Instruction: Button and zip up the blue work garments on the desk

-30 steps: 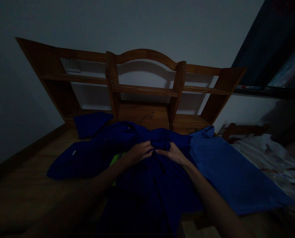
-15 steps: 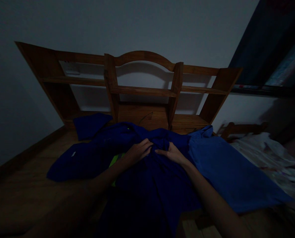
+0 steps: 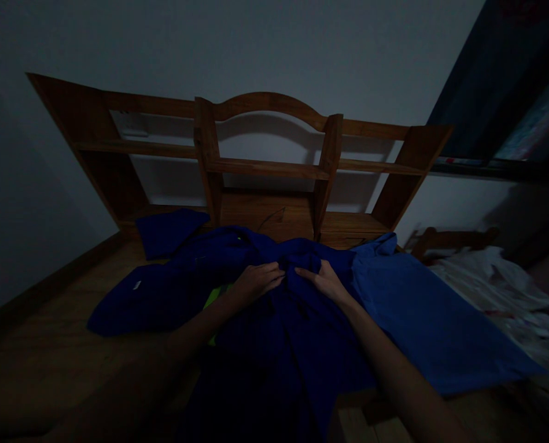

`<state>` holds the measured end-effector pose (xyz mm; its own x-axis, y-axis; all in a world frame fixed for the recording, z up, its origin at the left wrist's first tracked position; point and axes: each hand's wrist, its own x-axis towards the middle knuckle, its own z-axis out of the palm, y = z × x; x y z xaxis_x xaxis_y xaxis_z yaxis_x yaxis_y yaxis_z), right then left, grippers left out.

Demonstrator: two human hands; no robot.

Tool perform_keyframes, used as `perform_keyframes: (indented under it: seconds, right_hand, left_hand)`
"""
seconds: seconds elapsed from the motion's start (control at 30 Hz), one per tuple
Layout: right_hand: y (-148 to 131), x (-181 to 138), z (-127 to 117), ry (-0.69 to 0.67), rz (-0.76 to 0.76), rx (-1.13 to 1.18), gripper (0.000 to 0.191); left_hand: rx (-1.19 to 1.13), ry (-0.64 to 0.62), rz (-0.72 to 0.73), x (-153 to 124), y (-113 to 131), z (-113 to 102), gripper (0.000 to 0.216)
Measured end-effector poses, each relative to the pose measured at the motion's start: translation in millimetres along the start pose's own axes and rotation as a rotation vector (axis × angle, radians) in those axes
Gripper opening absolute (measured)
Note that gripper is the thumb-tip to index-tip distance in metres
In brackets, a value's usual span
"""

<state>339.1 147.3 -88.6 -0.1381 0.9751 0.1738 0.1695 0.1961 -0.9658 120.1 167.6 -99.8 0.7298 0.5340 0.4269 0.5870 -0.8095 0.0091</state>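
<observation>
A dark blue garment (image 3: 154,301), probably a work jacket, is spread over the wooden desk. It carries a yellow-green strip (image 3: 213,298) beside my left forearm and a small white label. At its middle, my left hand (image 3: 259,278) pinches the cloth, fingers closed. Just to the right, my right hand (image 3: 324,280) grips another fold, thumb on top and fingers partly hidden behind the cloth. A narrow gap separates the two hands. The light is dim, and small details between the fingertips cannot be made out.
Behind the garment stands a wooden shelf unit (image 3: 265,167) against the wall. A lighter blue folded cloth (image 3: 431,314) lies at the right of the desk (image 3: 39,344). Farther right are a wooden chair back (image 3: 454,237) and whitish fabric or plastic (image 3: 500,277).
My right hand has shifted slightly to the right with its fold, widening the gap between the hands. My left hand stays almost in place.
</observation>
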Motion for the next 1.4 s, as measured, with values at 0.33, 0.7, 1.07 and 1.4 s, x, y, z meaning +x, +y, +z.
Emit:
perform_keyframes:
  seconds: [0.33,0.7,1.07,1.4]
  right_hand:
    - [-4.5,-0.6,0.7,0.009,-0.002,0.007,0.038]
    - [0.7,0.2,-0.7,0.005,0.0,0.012,0.034]
    - [-14.4,-2.6,-0.9,0.091,0.059,0.003,0.032]
    - [-12.7,-2.3,-1.6,0.084,0.027,-0.002,0.036]
  left_hand:
    - [-0.083,0.111,-0.103,-0.2,1.8,1.2,0.029]
    - [-0.128,0.041,-0.002,-1.1,0.8,-4.5,0.027]
    - [0.041,0.086,-0.09,-1.1,5.3,-2.4,0.026]
    - [0.099,0.041,-0.025,-1.7,0.5,3.5,0.027]
